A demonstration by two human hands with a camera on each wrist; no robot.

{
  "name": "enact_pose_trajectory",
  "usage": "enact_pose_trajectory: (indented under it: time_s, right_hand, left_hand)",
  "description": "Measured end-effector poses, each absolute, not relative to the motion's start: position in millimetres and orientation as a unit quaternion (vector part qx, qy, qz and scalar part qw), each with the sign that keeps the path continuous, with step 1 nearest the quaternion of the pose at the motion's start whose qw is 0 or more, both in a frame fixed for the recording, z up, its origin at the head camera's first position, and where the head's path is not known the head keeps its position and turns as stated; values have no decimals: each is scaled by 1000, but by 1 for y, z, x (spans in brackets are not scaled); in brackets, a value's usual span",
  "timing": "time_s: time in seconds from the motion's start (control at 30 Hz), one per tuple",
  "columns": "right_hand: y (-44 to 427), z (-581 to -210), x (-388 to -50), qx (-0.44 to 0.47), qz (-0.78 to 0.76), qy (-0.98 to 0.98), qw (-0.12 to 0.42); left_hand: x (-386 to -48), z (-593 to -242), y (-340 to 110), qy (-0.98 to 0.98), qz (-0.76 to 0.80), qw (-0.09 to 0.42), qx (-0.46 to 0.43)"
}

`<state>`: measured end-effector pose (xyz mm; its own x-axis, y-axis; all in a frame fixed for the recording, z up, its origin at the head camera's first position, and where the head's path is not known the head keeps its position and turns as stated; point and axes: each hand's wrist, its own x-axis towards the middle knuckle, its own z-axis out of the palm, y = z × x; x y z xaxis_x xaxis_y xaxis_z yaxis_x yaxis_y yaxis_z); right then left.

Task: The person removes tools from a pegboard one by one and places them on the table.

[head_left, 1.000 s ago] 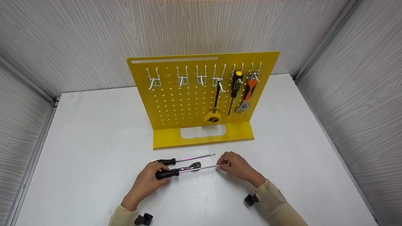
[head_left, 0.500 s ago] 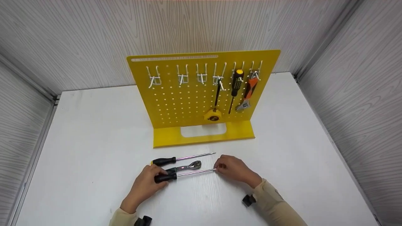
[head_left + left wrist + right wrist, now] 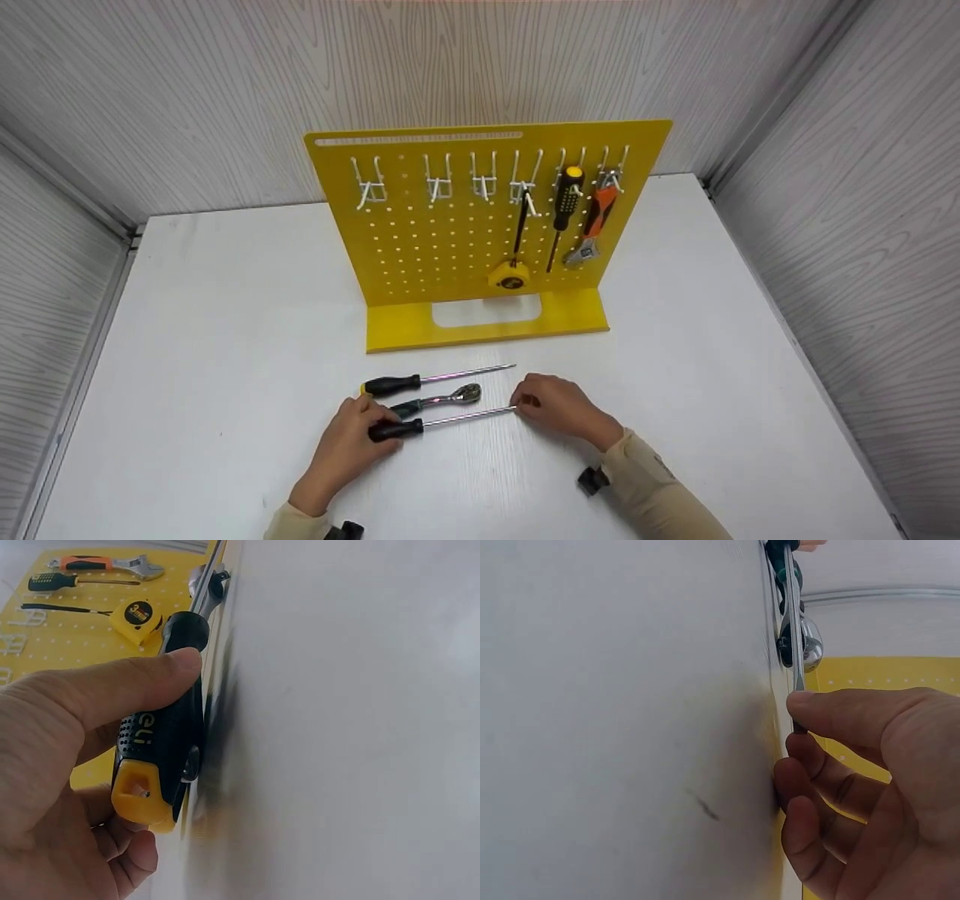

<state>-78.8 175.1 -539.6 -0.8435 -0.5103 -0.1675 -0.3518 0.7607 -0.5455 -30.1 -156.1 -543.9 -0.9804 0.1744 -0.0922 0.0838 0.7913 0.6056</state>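
Observation:
In the head view my left hand [image 3: 351, 444] grips the black handle of the nearest screwdriver [image 3: 397, 430]. The left wrist view shows the thumb along that handle, which has a yellow end cap [image 3: 140, 791]. At the other end my right hand [image 3: 559, 407] pinches the shaft's tip between thumb and finger, as the right wrist view [image 3: 799, 709] also shows. Just behind lies a ratchet wrench [image 3: 465, 394] with a chrome head, its handle end partly hidden by the left hand. A second screwdriver [image 3: 394, 386] with a black handle lies beyond the ratchet, roughly parallel.
A yellow pegboard [image 3: 420, 262] stands behind the tools with several white hooks [image 3: 371, 191]. From its right side hang a tape measure [image 3: 510, 276], another screwdriver [image 3: 570, 199] and an orange-handled adjustable wrench [image 3: 598, 214]. White panels [image 3: 862, 187] wall in the white table [image 3: 712, 360].
Both hands have brought the held screwdriver toward the person, away from the ratchet wrench, which now shows more of its handle. In the last half second the movement is slight.

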Motion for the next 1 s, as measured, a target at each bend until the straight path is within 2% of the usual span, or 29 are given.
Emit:
enact_pose_trajectory:
  time_s: [0.4,0.73,1.0]
  right_hand:
    - [178,-543,-78,-241,-252,925,153]
    - [180,-542,-79,-235,-265,921,160]
    - [181,-544,-79,-234,-277,917,166]
  left_hand:
    - [-26,-549,-153,952,293,37,78]
    - [-28,-548,-154,951,297,57,70]
    - [-27,-549,-155,950,300,51,72]
